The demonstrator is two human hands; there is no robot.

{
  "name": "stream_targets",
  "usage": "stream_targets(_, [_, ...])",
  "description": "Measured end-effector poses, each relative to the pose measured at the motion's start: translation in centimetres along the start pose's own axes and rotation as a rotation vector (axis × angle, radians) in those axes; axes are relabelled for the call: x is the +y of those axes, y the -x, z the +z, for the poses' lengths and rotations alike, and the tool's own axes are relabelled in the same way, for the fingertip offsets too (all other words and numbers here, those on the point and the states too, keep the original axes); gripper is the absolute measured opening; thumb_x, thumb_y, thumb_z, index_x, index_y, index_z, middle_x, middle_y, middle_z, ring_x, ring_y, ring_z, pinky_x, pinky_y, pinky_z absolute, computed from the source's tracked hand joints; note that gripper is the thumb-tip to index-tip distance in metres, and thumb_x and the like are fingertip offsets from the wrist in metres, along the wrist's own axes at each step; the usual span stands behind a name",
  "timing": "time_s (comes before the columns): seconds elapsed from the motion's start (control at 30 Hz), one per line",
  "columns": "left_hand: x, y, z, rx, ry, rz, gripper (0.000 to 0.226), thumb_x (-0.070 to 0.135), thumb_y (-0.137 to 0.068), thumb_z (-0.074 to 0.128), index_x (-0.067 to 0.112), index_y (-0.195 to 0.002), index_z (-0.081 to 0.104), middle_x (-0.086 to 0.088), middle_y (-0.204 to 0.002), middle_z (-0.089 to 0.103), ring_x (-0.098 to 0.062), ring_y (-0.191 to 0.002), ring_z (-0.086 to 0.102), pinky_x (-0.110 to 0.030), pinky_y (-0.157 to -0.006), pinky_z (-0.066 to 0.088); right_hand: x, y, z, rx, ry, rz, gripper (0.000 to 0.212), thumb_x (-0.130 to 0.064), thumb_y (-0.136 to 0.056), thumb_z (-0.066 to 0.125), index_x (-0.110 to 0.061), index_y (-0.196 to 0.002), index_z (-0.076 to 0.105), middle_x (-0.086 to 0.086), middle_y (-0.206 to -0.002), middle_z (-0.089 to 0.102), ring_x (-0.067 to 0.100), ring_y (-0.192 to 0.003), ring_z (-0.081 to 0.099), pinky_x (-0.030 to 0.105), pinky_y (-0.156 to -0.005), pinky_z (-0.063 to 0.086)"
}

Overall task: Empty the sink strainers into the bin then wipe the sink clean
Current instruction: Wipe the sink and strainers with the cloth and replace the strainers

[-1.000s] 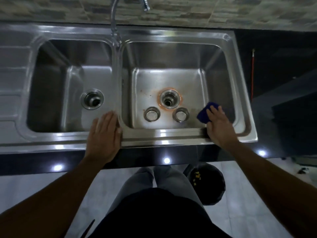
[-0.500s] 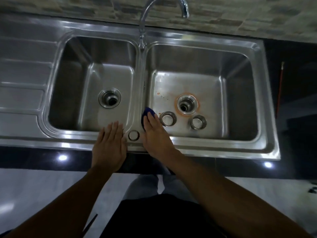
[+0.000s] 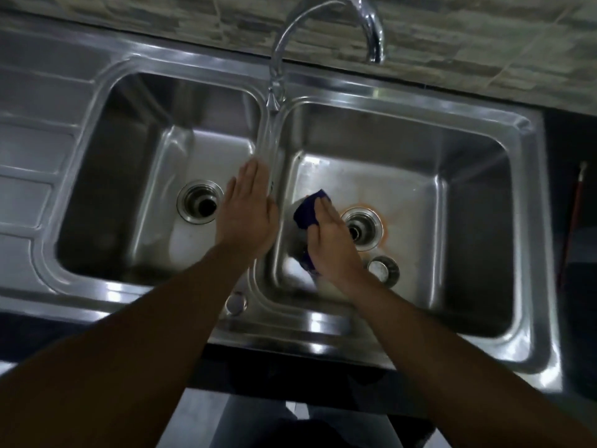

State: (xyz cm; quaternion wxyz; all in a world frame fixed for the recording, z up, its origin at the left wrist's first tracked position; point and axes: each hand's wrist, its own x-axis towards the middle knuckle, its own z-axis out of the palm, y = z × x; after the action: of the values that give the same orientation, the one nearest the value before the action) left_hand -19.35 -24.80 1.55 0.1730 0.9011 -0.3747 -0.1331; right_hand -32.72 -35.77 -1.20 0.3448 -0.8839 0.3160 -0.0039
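Observation:
A steel double sink (image 3: 323, 328) fills the view. My right hand (image 3: 332, 240) presses a dark blue cloth (image 3: 309, 210) flat against the left side of the right basin's floor, beside its open drain (image 3: 361, 229) ringed with orange stain. One steel strainer (image 3: 383, 268) lies on that basin's floor just right of my wrist; a second one is hidden. My left hand (image 3: 247, 211) rests flat, fingers straight, on the divider between the basins. The left basin's drain (image 3: 200, 203) is open.
A curved chrome tap (image 3: 323, 33) arches over the divider from the back rim. A ribbed drainboard (image 3: 29, 150) lies left of the basins. A thin red rod (image 3: 573, 218) lies on the dark counter at the right. A round cap (image 3: 235, 302) sits on the front rim.
The camera has come closer. My right hand slid the cloth from the front rim into the right basin, covering one strainer. My left hand moved from the front rim up onto the divider.

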Motion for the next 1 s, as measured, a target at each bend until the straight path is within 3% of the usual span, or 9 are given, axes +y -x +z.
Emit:
stream_targets(0.1, [0.7, -2.7, 1.3, 0.018, 0.032, 0.057, 0.057, 0.022, -0.108, 0.025, 0.008, -0.161, 0.011, -0.011, -0.17, 0.005, -0.022, -0.158, -0.001, -0.042, -0.13, 0.006, 2.0, -4.8, 0.9, 0.042, 0.037, -0.004, 0.056, -0.01, -0.102, 0.039, 0.001, -0.155, 0.026, 0.018, -0.163, 0.026, 0.03, -0.153, 0.022, 0.037, -0.126, 0.018])
stream_targets(0.23, [0.3, -3.3, 2.5, 0.068, 0.044, 0.068, 0.054, 0.017, -0.107, 0.028, 0.005, -0.16, 0.019, -0.014, -0.169, 0.014, -0.023, -0.158, 0.005, -0.041, -0.13, 0.006, 4.0, -10.0, 3.4, 0.001, 0.113, -0.077, 0.061, -0.005, -0.097, 0.051, 0.008, -0.152, 0.027, 0.025, -0.162, 0.022, 0.041, -0.153, 0.015, 0.046, -0.127, 0.012])
stream_targets(0.33, [0.3, -3.4, 2.8, 0.093, 0.034, 0.066, 0.055, 0.017, -0.106, 0.031, 0.005, -0.159, 0.021, -0.014, -0.168, 0.016, -0.023, -0.158, 0.007, -0.041, -0.13, 0.008, 4.8, -12.9, 6.5, -0.159, 0.242, -0.183, 0.068, -0.026, -0.093, 0.061, 0.006, -0.149, 0.037, 0.031, -0.159, 0.024, 0.051, -0.15, 0.014, 0.063, -0.121, 0.014])
stream_targets(0.37, [0.3, -3.6, 2.9, 0.098, 0.028, 0.065, 0.055, 0.017, -0.106, 0.031, 0.004, -0.159, 0.022, -0.014, -0.168, 0.016, -0.023, -0.158, 0.008, -0.041, -0.13, 0.009, 5.0, -13.5, 7.4, -0.183, 0.287, -0.213, 0.066, -0.03, -0.097, 0.054, 0.001, -0.151, 0.034, 0.028, -0.162, 0.021, 0.047, -0.152, 0.01, 0.061, -0.122, 0.012])
stream_targets(0.47, [0.4, -3.7, 3.1, 0.12, -0.002, 0.067, 0.057, 0.02, -0.104, 0.029, 0.002, -0.158, 0.024, -0.015, -0.167, 0.019, -0.024, -0.158, 0.01, -0.044, -0.129, 0.013, 5.9, -14.9, 9.0, -0.106, 0.25, -0.226, 0.06, -0.017, -0.106, 0.037, -0.002, -0.158, 0.013, 0.018, -0.168, 0.007, 0.03, -0.156, 0.001, 0.043, -0.127, 0.001])
stream_targets(0.6, [0.8, -3.7, 2.9, 0.123, -0.018, 0.067, 0.056, 0.02, -0.104, 0.03, -0.001, -0.156, 0.027, -0.018, -0.166, 0.022, -0.027, -0.157, 0.014, -0.047, -0.127, 0.017, 7.8, -14.7, 8.5, -0.071, 0.303, -0.199, 0.064, -0.03, -0.106, 0.034, -0.007, -0.16, 0.009, 0.011, -0.169, 0.006, 0.028, -0.157, 0.001, 0.04, -0.128, 0.005])
stream_targets(0.77, [1.2, -3.5, 2.4, 0.108, 0.001, 0.076, 0.058, 0.015, -0.101, 0.034, -0.002, -0.156, 0.027, -0.02, -0.165, 0.023, -0.031, -0.156, 0.015, -0.05, -0.127, 0.018, 15.4, -12.9, 4.1, 0.028, 0.391, 0.001, 0.067, -0.027, -0.101, 0.04, -0.002, -0.158, 0.015, 0.017, -0.167, 0.012, 0.033, -0.156, 0.007, 0.044, -0.127, 0.011])
stream_targets(0.9, [1.0, -3.6, 2.4, 0.082, -0.052, 0.077, 0.06, 0.019, -0.102, 0.03, 0.0, -0.158, 0.022, -0.018, -0.167, 0.017, -0.029, -0.157, 0.009, -0.048, -0.127, 0.015, 24.8, -9.6, -3.2, 0.112, 0.413, 0.33, 0.068, -0.026, -0.101, 0.038, 0.006, -0.156, 0.013, 0.026, -0.165, 0.008, 0.043, -0.153, 0.008, 0.051, -0.125, 0.013])
stream_targets(1.0, [0.9, -3.7, 2.8, 0.099, -0.08, 0.081, 0.058, 0.02, -0.104, 0.03, 0.0, -0.158, 0.022, -0.019, -0.167, 0.017, -0.029, -0.157, 0.009, -0.049, -0.127, 0.015, 27.5, -8.2, -6.0, 0.082, 0.449, 0.443, 0.065, -0.023, -0.105, 0.039, 0.006, -0.156, 0.011, 0.025, -0.166, 0.007, 0.041, -0.154, 0.007, 0.053, -0.125, 0.013])
